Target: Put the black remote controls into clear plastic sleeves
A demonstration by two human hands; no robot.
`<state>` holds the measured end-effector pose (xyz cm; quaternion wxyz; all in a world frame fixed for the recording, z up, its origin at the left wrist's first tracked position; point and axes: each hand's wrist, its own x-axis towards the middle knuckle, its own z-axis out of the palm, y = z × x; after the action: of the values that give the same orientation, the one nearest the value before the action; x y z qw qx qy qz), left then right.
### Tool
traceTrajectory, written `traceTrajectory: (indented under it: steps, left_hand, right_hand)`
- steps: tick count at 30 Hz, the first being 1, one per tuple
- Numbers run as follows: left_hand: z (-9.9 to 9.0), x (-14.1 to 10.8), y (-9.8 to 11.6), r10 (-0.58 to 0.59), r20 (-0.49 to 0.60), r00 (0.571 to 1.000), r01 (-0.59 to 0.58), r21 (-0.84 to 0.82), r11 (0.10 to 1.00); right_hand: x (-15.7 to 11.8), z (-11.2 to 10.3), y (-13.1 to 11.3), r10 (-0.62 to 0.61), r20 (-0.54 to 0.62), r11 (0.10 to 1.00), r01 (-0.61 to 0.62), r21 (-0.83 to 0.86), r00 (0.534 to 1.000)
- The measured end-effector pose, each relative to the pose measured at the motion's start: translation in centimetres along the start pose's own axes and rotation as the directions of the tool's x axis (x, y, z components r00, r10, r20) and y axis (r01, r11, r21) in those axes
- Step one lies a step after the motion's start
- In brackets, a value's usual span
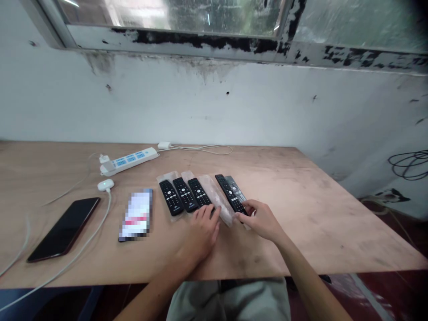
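Three black remote controls lie side by side on clear plastic sleeves: the left one [171, 198], the middle one [185, 195] and the right one [199, 192]. My left hand [204, 226] rests over the lower end of the right one, its fingers lying loosely stretched beside a clear plastic sleeve [216, 196]. Between the thumb and fingers of my right hand [259, 218] is the lower end of another black remote control [228, 191]. Partly under that remote sits a clear plastic packet [236, 189]; I cannot make out whether it has anything inside.
On the left are a dark phone [65, 229] and a phone with a lit, blurred screen [136, 214]. Behind them are a white power strip [130, 161], a white charger puck [106, 184] and loose cables. A wall [200, 107] borders the wooden table [317, 214].
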<state>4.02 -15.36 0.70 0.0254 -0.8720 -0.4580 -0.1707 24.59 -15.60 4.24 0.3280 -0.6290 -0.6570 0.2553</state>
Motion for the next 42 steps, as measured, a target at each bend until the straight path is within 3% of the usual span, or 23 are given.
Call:
traceTrajectory:
  steps: [7, 13, 17, 20, 25, 31, 36, 42]
  left_hand:
    - [-0.6, 0.3, 3.2, 0.008, 0.149, 0.989, 0.004, -0.081, 0.997]
    - [0.5, 1.5, 3.3, -0.024, 0.181, 0.983, 0.027, -0.013, 1.000]
    - [0.2, 2.2, 3.3, -0.046, 0.186, 0.982, 0.042, 0.021, 0.999]
    - [-0.6, 2.7, 3.0, -0.089, 0.185, 0.979, 0.085, 0.025, 0.996]
    - [-2.1, 3.9, 1.5, -0.196, 0.036, 0.980, 0.194, 0.050, 0.980]
    - [-2.9, 4.8, -0.5, -0.274, 0.054, 0.960, 0.271, 0.065, 0.960]
    - [-2.9, 5.2, -1.2, -0.225, 0.010, 0.974, 0.224, 0.036, 0.974]
    - [-3.0, 5.2, -1.4, -0.163, 0.036, 0.986, 0.164, -0.035, 0.986]
  right_hand:
    - [-1.2, -0.2, 1.5, 0.020, -0.020, 1.000, -0.020, 0.008, 1.000]
    - [-1.8, -0.8, 1.2, 0.002, -0.022, 1.000, -0.002, -0.004, 1.000]
    - [-2.1, -1.3, 0.8, 0.004, -0.016, 1.000, -0.003, 0.004, 1.000]
    - [-2.5, -2.0, 0.7, 0.011, -0.003, 1.000, -0.011, -0.006, 1.000]
    - [-3.2, -3.3, 0.4, 0.005, 0.022, 1.000, -0.005, -0.020, 1.000]
    - [-4.0, -3.9, 0.2, -0.042, 0.131, 0.996, 0.052, -0.070, 0.990]
    - [-4.3, -4.0, -0.1, -0.085, 0.180, 0.985, 0.109, -0.132, 0.980]
    - [-4.5, -4.4, -0.6, -0.075, 0.209, 0.972, 0.119, -0.204, 0.975]
